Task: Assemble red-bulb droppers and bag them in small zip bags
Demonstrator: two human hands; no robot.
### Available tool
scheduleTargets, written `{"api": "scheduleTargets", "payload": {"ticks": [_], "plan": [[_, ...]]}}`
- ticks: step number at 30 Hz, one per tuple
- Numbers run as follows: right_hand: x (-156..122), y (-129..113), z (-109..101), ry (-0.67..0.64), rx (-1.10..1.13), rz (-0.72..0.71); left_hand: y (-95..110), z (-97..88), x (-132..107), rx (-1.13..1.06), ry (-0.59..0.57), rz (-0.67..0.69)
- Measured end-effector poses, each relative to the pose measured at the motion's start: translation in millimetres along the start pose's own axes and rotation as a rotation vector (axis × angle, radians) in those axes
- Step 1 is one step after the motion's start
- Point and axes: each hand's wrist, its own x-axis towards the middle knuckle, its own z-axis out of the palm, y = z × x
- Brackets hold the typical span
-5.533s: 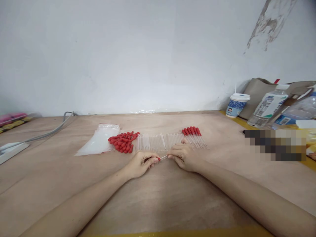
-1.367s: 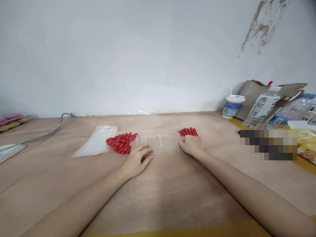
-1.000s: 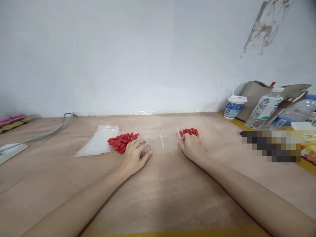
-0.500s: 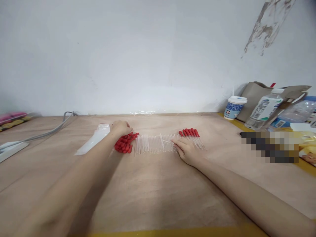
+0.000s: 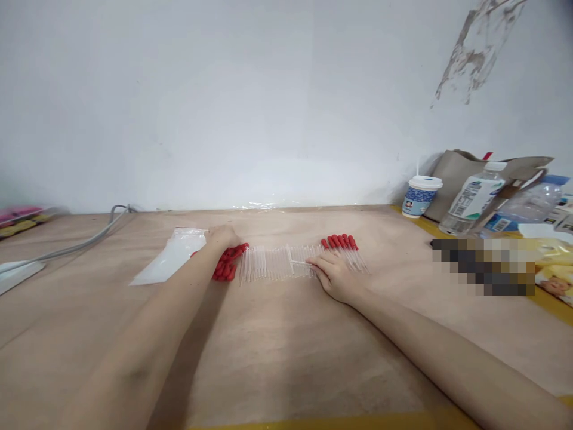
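Note:
My left hand (image 5: 224, 236) reaches down onto a pile of red rubber bulbs (image 5: 225, 269); its fingertips are hidden, so its grip is unclear. A row of clear thin dropper tubes (image 5: 268, 263) lies side by side to the right of the pile. My right hand (image 5: 333, 275) is closed, pinching a clear dropper tube (image 5: 299, 263) that points left above the row. Just behind this hand, several tubes capped with red bulbs (image 5: 340, 242) lie together at the row's right end.
A clear plastic bag (image 5: 172, 260) lies left of the pile. Farther left are a grey cable (image 5: 89, 242) and a white power strip (image 5: 20, 275). At right stand a lidded paper cup (image 5: 421, 196), a bottle (image 5: 474, 200) and a grey bag (image 5: 447, 173). A wall rises behind the table.
My left hand has lowered slightly into the red bulbs, and its fingers are now less visible. My right hand stays at the tubes. The view has shifted slightly.

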Motion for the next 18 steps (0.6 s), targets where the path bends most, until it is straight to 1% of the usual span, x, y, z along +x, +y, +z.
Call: {"api": "scheduleTargets", "payload": {"ticks": [3, 6, 8, 10, 12, 13, 14, 15, 18], "plan": [[0, -1, -1, -0.010, 0.001, 0.010, 1, -3.7, -4, -0.010, 0.051, 0.052], [0, -2, -3, -0.023, 0.013, 0.025, 2, -11.5, -14, -0.029, 0.128, 0.139], [1, -3, -4, -0.033, 0.015, 0.026, 0, -15.1, -26, -0.047, 0.184, 0.217], [2, -4, -5, -0.040, 0.018, 0.026, -2, -14.3, -43, -0.069, 0.229, 0.308], [2, -5, -5, -0.038, 0.029, 0.035, -6, -7.8, -66, -0.135, 0.274, 0.437], [3, -6, -6, -0.038, 0.036, 0.042, -7, -2.5, -78, -0.242, 0.309, 0.558], [3, -7, -6, -0.041, 0.042, 0.049, -8, 3.9, -90, -0.355, 0.310, 0.662], [3, -9, -7, -0.044, 0.049, 0.054, -9, 11.1, -101, -0.444, 0.310, 0.703], [2, -17, -8, -0.052, 0.079, 0.065, -7, 33.8, -128, -0.598, 0.241, 0.788]]}}
